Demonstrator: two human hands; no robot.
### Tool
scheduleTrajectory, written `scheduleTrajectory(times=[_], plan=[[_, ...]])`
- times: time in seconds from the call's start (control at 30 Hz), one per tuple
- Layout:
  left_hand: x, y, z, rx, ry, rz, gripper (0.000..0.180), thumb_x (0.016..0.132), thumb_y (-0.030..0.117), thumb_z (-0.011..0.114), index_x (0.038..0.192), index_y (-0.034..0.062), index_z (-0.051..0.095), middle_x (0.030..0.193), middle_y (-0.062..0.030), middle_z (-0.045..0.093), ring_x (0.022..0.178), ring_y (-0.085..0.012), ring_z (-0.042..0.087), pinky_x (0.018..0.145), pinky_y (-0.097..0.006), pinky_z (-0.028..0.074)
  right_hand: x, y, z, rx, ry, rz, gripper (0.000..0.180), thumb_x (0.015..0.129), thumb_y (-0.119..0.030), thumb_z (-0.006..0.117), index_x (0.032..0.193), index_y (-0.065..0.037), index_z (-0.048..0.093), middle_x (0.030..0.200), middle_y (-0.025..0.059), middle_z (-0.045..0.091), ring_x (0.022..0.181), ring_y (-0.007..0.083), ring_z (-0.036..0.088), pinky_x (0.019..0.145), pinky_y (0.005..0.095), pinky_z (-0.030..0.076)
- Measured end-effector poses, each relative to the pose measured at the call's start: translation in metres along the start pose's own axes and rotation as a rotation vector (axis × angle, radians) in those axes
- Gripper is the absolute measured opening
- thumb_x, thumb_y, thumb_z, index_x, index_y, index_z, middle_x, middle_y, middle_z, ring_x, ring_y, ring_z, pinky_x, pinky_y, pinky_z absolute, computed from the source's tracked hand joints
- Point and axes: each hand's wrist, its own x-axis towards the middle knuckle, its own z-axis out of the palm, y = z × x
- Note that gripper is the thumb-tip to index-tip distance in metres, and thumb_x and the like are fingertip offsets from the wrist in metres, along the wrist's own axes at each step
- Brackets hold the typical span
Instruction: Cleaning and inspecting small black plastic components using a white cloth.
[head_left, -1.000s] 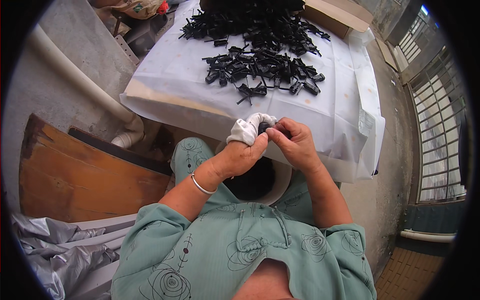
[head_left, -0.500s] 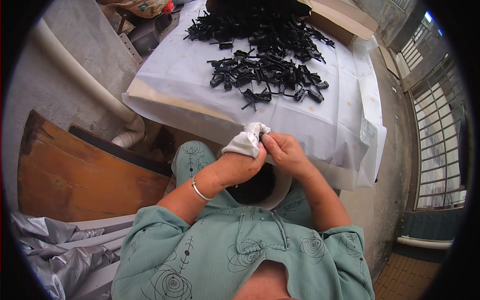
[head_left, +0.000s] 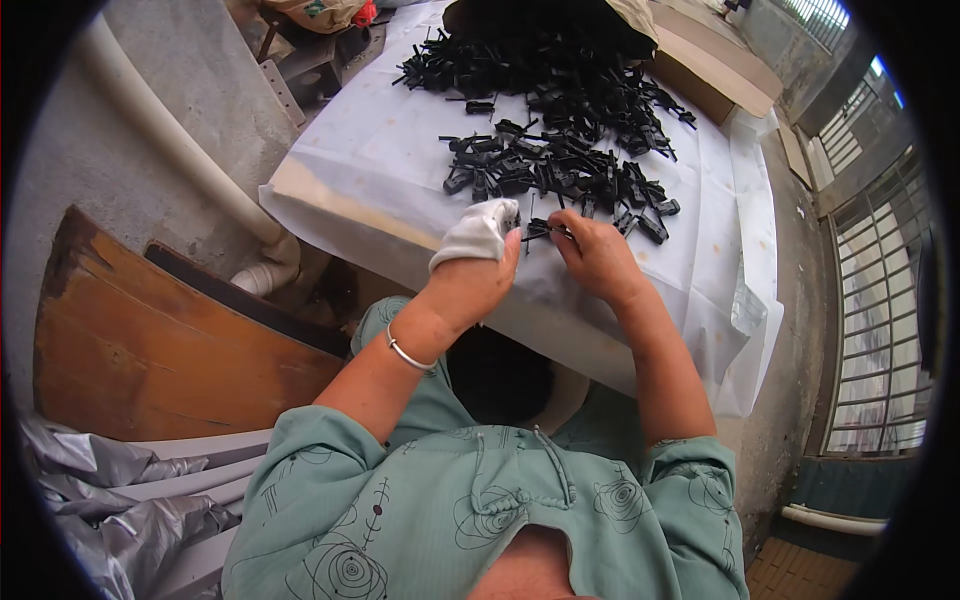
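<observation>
White cloth [head_left: 478,232] covers the fingers of my left hand [head_left: 462,293], leaving its thumb bare; the covering hides how the fingers are set, and a bit of black shows at their tips. Just to the right, my right hand [head_left: 597,258] has its fingers curled in a pinch at a small black plastic part [head_left: 538,228] with thin prongs, at the near edge of the loose pile. Many similar black plastic parts [head_left: 560,160] lie heaped on the table beyond both hands.
White plastic sheeting covers the table [head_left: 350,165]. A cardboard box [head_left: 710,65] stands at the far right, beside the heap's sack. Below my hands, between my knees, is a round container [head_left: 570,400] with a dark inside. A wooden board [head_left: 170,350] and pipe [head_left: 180,150] are at left.
Both hands moved forward from above the container to the table and drew apart. My right hand now reaches the near edge of the black parts.
</observation>
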Motion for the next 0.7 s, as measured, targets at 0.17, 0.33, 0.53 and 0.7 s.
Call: scheduleTrajectory(times=[0.17,0.33,0.53,0.7], plan=[[0.023,-0.004,0.015,0.286,-0.066,0.022,0.025,0.082,0.018,0.056,0.097,-0.0023,0.054,0.091,-0.0217,0.057,0.078,-0.0366,0.058,0.07,-0.042,0.047,-0.005,-0.001,0.008,-0.025,0.111,-0.101,0.007,0.081,-0.011,0.057,0.084,-0.006,0.057,0.075,0.0149,0.06,0.067,0.0322,0.058,0.06,0.038,0.047],[0.031,-0.004,0.018,0.323,-0.253,-0.148,0.024,0.08,0.019,0.057,0.094,-0.0007,0.056,0.087,-0.0208,0.058,0.079,-0.0359,0.058,0.069,-0.042,0.047,-0.01,-0.006,0.015,-0.222,0.088,-0.191,0.007,0.08,-0.012,0.056,0.077,-0.007,0.052,0.067,0.0106,0.055,0.06,0.0296,0.057,0.051,0.038,0.046],[0.015,0.0,-0.003,0.004,-0.388,-0.276,0.022,0.081,0.013,0.052,0.097,-0.0011,0.057,0.082,-0.0133,0.059,0.074,-0.022,0.06,0.063,-0.033,0.048,-0.017,-0.024,0.014,0.133,0.185,-0.274,0.013,0.075,-0.003,0.063,0.087,-0.003,0.057,0.074,0.0113,0.059,0.06,0.0276,0.058,0.052,0.0331,0.046],[-0.001,-0.003,0.0,-0.664,-0.384,-0.343,0.023,0.083,0.005,0.05,0.105,0.0002,0.054,0.083,-0.0036,0.058,0.065,-0.0074,0.054,0.055,-0.022,0.045,-0.019,-0.037,0.013,0.382,0.281,-0.135,0.012,0.078,0.0,0.062,0.087,-0.002,0.056,0.073,0.0055,0.058,0.06,0.0129,0.056,0.054,0.024,0.045]])
